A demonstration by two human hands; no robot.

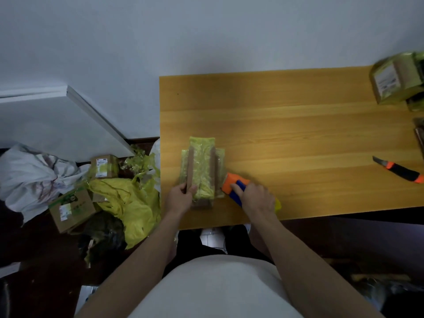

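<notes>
Taping a small carton (202, 171) at the near left corner of the wooden table (298, 125).

On the floor at left lie a white sack (29, 171), two cardboard boxes (73, 208) with white labels too small to read, and a crumpled yellow bag (128, 203). I cannot tell their contents. My left hand (179, 197) pinches the near left edge of the tape-wrapped carton, which lies between my hands. My right hand (254, 197) is curled round the orange-and-blue tape dispenser (235, 184), its orange end against the carton's near right side. Further right lie a utility knife (399, 169) and, at the far edge, a taped parcel (394, 81) with an unreadable label.

Yellow-taped cardboard box (202, 171) flat near table edge (orange-blue tape dispenser (234, 185) touching).
</notes>
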